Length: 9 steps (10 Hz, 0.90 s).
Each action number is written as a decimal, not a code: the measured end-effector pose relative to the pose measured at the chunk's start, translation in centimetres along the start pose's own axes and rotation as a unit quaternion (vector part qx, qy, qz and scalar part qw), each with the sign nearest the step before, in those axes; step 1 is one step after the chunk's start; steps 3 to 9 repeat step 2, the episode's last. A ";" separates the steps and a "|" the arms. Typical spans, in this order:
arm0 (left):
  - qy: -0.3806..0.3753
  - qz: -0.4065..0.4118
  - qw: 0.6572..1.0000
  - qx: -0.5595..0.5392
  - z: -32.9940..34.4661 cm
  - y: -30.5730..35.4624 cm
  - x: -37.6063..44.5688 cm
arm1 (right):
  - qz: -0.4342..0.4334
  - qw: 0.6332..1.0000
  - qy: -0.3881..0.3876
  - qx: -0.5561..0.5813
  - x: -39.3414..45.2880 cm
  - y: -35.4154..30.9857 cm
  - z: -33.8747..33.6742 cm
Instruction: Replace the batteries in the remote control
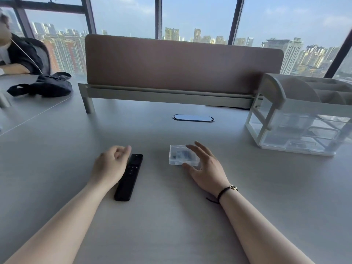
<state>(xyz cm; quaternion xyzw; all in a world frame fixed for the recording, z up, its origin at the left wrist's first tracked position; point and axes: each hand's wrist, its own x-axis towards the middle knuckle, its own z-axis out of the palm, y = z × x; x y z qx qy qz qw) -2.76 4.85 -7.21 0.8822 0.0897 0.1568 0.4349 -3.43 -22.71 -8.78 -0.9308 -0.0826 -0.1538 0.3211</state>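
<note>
A slim black remote control [130, 176] lies button side up on the grey table [171, 216], pointing away from me. My left hand [111, 164] rests right beside its left edge with the fingers loosely curled and nothing in them. To the right sits a small clear plastic box [180, 155] with blue-labelled batteries inside, lid closed. My right hand [206, 165] is spread over the box's right end, thumb at the near corner and fingers on the far edge, touching it while it stays on the table.
A brown desk divider [182, 65] stands across the back, with an oval cable port [193, 118] in front of it. A white and clear organiser [304, 119] stands at the right. A dark bag [47, 85] and a seated person are at the far left.
</note>
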 end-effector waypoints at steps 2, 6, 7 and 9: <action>0.036 -0.038 0.985 -0.162 -0.5 -2.0 1.2 | 0.015 0.994 0.092 0.052 -1.6 -0.1 -1.0; 0.036 -0.038 0.985 -0.162 -0.5 -2.0 1.2 | 0.015 0.994 0.092 0.052 -1.6 -0.1 -1.0; 0.036 -0.038 0.985 -0.162 -0.5 -2.0 1.2 | 0.015 0.994 0.092 0.052 -1.6 -0.1 -1.0; 0.036 -0.038 0.985 -0.162 -0.5 -2.0 1.2 | 0.015 0.994 0.092 0.052 -1.6 -0.1 -1.0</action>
